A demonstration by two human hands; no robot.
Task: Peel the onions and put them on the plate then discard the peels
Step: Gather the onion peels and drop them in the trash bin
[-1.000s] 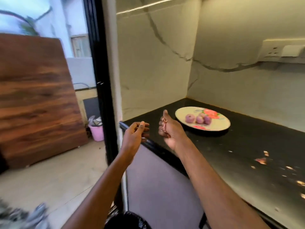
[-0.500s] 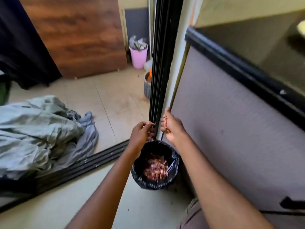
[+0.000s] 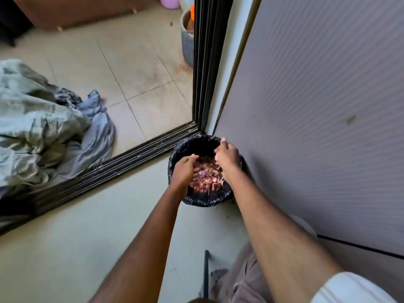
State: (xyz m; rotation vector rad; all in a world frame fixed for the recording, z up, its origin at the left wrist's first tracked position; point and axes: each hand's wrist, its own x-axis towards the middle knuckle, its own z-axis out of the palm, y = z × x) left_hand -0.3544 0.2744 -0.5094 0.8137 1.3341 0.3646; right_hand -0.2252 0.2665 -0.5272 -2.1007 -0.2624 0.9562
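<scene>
A: Both hands have come down over the bin (image 3: 205,199)?
B: Yes. Left hand (image 3: 182,171) looks loosened; right hand (image 3: 227,157), I cannot tell. Peels (image 3: 207,176) lie inside the bin, so discarding is nearly done. Beyond the bin, a door track (image 3: 131,158).

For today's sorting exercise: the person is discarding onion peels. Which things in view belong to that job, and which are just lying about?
Belongs to the job: left hand, right hand, onion peels, black-lined bin.

Just lying about: crumpled grey cloth, ribbed grey basket, pink bucket.
</scene>
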